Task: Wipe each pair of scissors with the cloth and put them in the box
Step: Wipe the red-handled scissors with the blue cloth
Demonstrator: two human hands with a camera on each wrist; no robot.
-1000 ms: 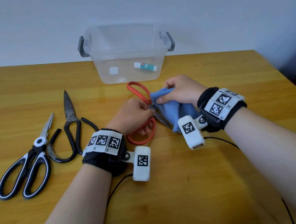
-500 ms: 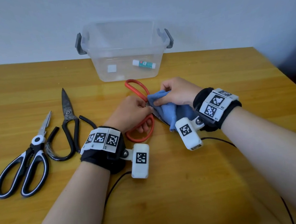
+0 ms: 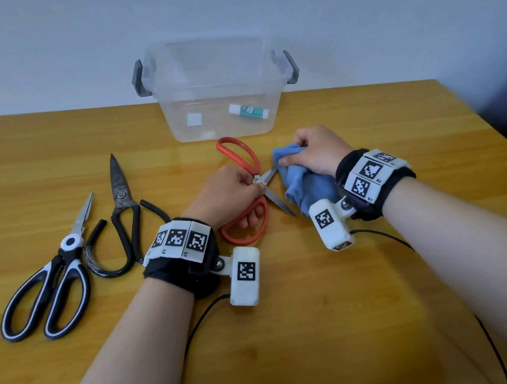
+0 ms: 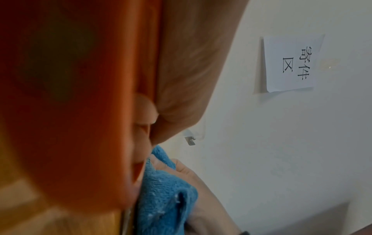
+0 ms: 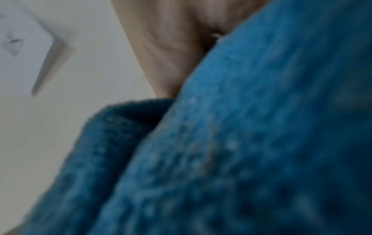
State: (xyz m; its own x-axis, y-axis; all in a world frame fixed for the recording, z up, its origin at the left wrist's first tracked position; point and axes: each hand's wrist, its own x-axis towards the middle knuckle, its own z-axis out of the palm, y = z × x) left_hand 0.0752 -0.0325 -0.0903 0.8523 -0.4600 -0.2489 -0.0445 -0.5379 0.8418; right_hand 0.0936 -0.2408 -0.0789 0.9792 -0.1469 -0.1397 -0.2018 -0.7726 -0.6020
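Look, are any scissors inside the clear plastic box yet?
No, the clear plastic box holds only a small glue stick and white bits.

The scissors (image 3: 241, 190) in the middle have orange-red handles and grey metal blades. The cloth (image 3: 299, 180) is blue (deeper blue in the wrist views (image 4: 165, 190) (image 5: 241, 143)). A second pair of scissors (image 3: 125, 217) is dark all over, with black handles. A third pair (image 3: 49, 285) has black handles edged in white, a white round pivot and silvery blades. The box (image 3: 213, 86) is clear plastic with grey latches; a white and green tube (image 3: 248, 111) lies inside. The table (image 3: 322, 325) is yellow-brown wood grain. The 2 wristbands (image 3: 178, 249) (image 3: 373, 179) are black with white tags printed in black square patterns. The wall (image 3: 43, 51) is pale grey-white.
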